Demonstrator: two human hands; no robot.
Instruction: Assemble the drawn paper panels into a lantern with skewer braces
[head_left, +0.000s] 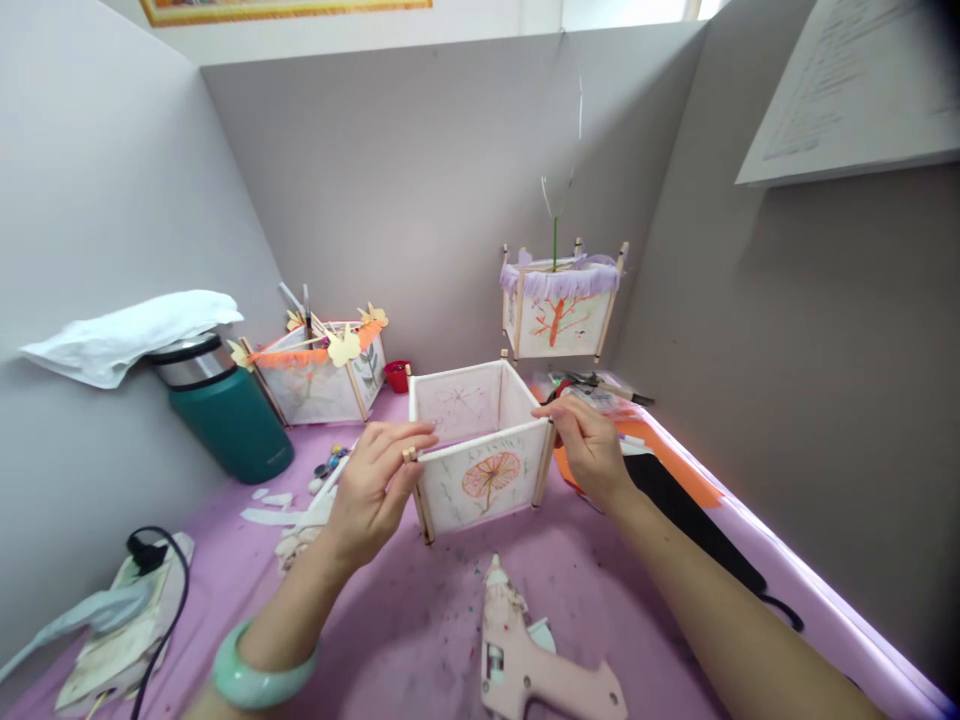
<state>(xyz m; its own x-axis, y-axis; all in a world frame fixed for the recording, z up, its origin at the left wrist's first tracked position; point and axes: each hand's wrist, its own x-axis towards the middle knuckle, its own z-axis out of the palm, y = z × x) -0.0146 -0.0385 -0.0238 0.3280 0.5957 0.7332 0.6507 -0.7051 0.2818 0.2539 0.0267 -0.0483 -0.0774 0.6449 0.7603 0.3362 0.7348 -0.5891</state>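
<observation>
A: Where does the paper lantern box (480, 455) sit?

B: On the purple table (420, 620), between both hands, long side facing the wearer; the left hand (375, 490) pinches its near-left corner post, the right hand (589, 440) pinches the near-right post; both fingers curled closed, forearms angled inward; the glue gun (525, 650) lies nearer.

There is only one view, from the camera on my head. It looks forward and down at the purple table (420, 620) from close, and both my forearms enter from the bottom edge. It faces into the corner of the grey walls (420, 190).
</observation>
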